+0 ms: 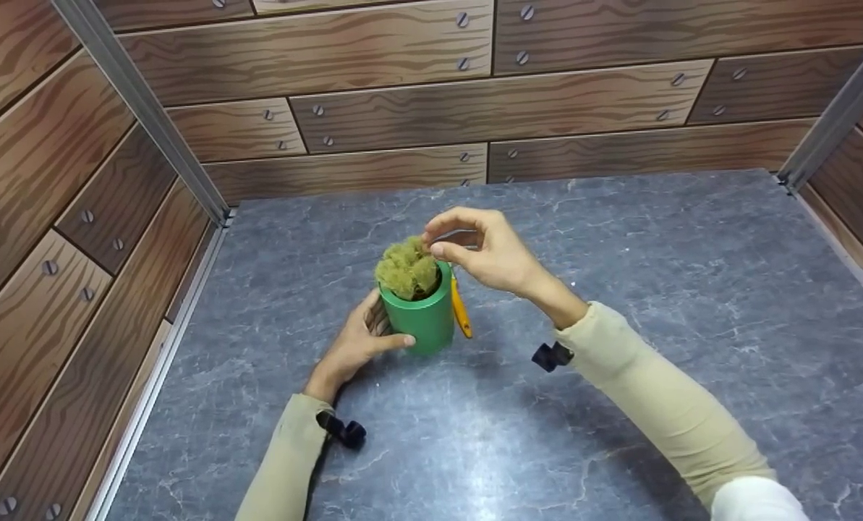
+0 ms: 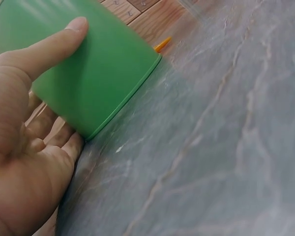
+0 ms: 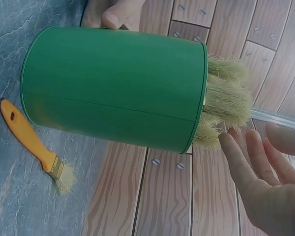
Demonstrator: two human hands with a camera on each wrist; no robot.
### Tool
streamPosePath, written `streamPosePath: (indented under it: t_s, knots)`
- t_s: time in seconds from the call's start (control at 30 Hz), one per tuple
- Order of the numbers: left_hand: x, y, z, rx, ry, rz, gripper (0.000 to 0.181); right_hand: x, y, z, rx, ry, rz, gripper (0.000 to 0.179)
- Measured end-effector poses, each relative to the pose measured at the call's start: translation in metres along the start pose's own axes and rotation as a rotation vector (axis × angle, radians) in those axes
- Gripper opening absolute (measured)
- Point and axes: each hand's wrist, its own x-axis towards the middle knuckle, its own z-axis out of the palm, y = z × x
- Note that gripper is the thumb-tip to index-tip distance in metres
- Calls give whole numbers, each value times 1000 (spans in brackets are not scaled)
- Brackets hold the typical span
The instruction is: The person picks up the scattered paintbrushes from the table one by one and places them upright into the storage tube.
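A green can (image 1: 420,318) stands upright on the table, with several brushes' pale bristles (image 1: 406,269) sticking out of its top. My left hand (image 1: 359,336) holds the can low on its left side; the thumb (image 2: 59,46) lies on the front and the fingers go behind. At the rim, my right hand (image 1: 492,250) has its fingers loosely bent beside the bristles (image 3: 228,103), with nothing seen between them. One fingertip is at the bristles; I cannot tell whether it touches. A paintbrush with an orange handle (image 3: 27,135) lies on the table, right of the can.
The grey marbled table (image 1: 655,289) reaches to wood-patterned walls (image 1: 402,58) at the back and both sides. Metal strips (image 1: 149,108) run along the corners. A small black device (image 1: 341,429) is worn at each wrist.
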Motion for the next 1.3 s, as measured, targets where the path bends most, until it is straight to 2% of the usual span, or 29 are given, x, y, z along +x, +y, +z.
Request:
streamPosePath:
  t_s: [0.3, 0.5, 0.93, 1.17, 1.3]
  knots:
    - [-1, 2, 3, 10, -42, 22, 108, -1, 3, -4, -30, 29, 33, 21]
    - [0, 2, 3, 49, -29, -1, 108, 1, 14, -6, -71, 38, 48, 22]
    - [0, 1, 4, 57, -18, -17, 107, 5, 56, -13, -143, 68, 161, 23]
    - [0, 0, 3, 49, -20, -27, 108, 4, 83, -13, -190, 35, 230, 25]
    - [-1, 0, 4, 46, -19, -23, 107, 2, 97, -11, -254, 8, 271, 27]
